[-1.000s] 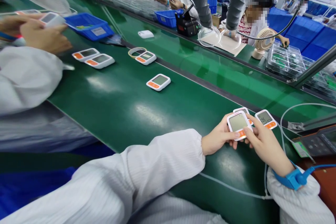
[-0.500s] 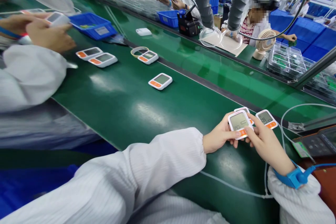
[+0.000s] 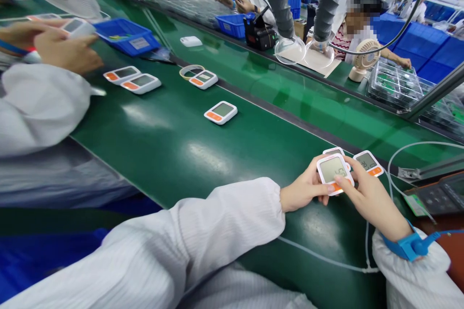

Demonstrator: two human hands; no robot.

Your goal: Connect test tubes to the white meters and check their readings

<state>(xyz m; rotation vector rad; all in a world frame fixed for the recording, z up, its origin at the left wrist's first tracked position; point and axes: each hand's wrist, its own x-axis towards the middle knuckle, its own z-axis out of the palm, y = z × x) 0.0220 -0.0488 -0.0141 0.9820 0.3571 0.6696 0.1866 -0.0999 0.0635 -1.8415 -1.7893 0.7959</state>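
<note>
Both my hands grip one white handheld meter (image 3: 331,168) with a grey display and orange buttons, tilted up toward me above the green bench (image 3: 268,154). My left hand (image 3: 304,186) holds its left side, the thumb at the orange buttons. My right hand (image 3: 369,198) wraps the right side, its thumb over the lower edge of the display; a blue wrist strap (image 3: 408,246) is above the sleeve. Behind the held device lie a second meter (image 3: 335,150), mostly hidden, and a third meter (image 3: 368,161) with digits on its display.
Another meter (image 3: 220,112) lies mid-bench, with one meter (image 3: 203,78) beside a tape roll (image 3: 186,71). At left, a co-worker's hands (image 3: 65,50) hold a similar device near a blue tray (image 3: 125,36). A thin white tube (image 3: 322,256) crosses the bench by my right arm.
The digits on the held meter's display have changed. My right thumb has moved slightly up and left, and the meter has shifted a little down and right.
</note>
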